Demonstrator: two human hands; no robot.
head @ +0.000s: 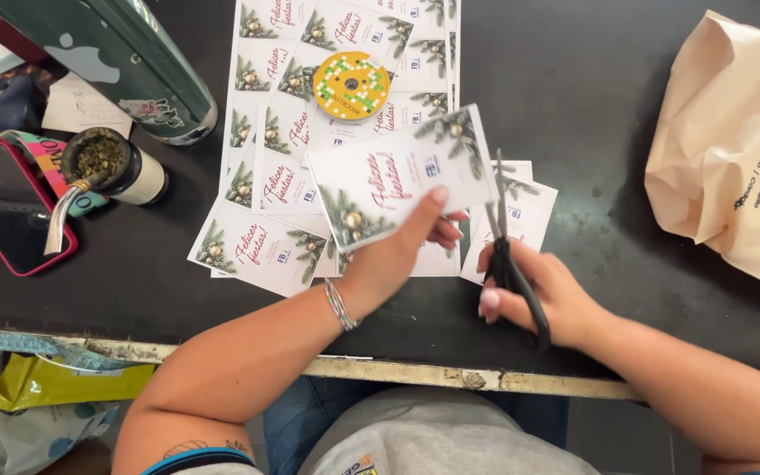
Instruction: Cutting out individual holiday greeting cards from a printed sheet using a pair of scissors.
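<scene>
Glossy rectangular card (402, 176), slim steel scissors (505, 237)

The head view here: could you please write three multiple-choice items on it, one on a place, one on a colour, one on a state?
1. Where does the round yellow tape roll lie?
A. on the printed card sheets
B. on the beige paper bag
C. on the red-cased phone

2. What colour is the tabletop?
A. white
B. black
C. green

3. What does the right hand hold?
A. nothing
B. a pen
C. black-handled scissors

Answers: 1 A, sheets surround the roll; 2 B, its bare surface is black; 3 C, the fingers wrap the handles, blades beside the card held by the left hand.
</scene>
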